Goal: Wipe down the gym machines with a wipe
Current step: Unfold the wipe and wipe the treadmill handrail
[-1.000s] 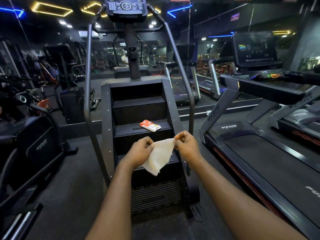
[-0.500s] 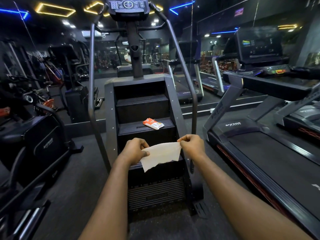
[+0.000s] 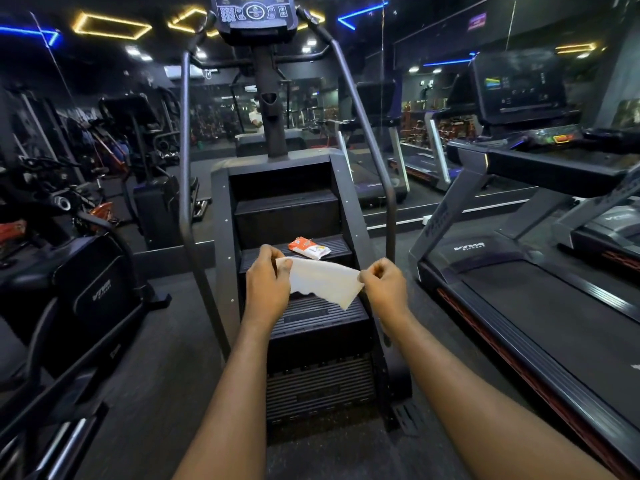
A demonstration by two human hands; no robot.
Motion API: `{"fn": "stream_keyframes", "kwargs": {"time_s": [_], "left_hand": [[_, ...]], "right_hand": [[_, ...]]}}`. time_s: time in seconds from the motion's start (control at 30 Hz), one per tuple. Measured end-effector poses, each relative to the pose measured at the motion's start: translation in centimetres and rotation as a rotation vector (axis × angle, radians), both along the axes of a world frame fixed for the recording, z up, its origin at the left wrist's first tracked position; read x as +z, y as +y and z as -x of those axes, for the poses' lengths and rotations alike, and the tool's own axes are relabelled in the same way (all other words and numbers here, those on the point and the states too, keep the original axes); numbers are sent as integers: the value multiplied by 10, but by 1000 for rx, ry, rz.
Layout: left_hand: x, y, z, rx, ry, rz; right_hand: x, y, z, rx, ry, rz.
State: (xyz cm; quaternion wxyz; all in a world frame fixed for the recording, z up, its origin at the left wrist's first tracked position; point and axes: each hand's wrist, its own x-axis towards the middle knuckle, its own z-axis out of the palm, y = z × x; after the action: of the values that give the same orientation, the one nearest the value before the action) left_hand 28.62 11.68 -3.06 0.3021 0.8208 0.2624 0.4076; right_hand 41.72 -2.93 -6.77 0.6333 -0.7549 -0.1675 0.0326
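A white wipe [image 3: 323,280] is stretched flat in the air between both hands, in front of the black stair-climber machine [image 3: 287,216]. My left hand [image 3: 268,287] pinches its left edge and my right hand [image 3: 384,289] pinches its right corner. An orange and white wipe packet [image 3: 309,248] lies on a middle step of the stair climber, just beyond the wipe. The machine's console [image 3: 256,15] sits high at the top, with curved handrails [image 3: 185,188] on both sides.
A black treadmill [image 3: 540,306] stands close on the right, with more treadmills behind it. An exercise bike [image 3: 79,289] and other machines fill the left. Dark rubber floor [image 3: 166,358] lies between the machines. A mirror wall runs across the back.
My hands have pulled apart and spread the wipe out wide; earlier it hung folded between them. The view has also shifted closer to the stair climber.
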Motion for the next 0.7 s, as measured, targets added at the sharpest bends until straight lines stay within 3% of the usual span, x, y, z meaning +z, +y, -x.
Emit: {"fn": "stream_keyframes", "kwargs": {"time_s": [0.13,0.33,0.7], "left_hand": [[1,-13,-3,74,-132,53],[-3,-22,-7,117,-263,50],[-3,-20,-9,158,-198,86]], "right_hand": [[1,8,5,-86,-17,-138],[1,18,7,-129,-2,-168],[4,19,11,-193,-40,-140]]}}
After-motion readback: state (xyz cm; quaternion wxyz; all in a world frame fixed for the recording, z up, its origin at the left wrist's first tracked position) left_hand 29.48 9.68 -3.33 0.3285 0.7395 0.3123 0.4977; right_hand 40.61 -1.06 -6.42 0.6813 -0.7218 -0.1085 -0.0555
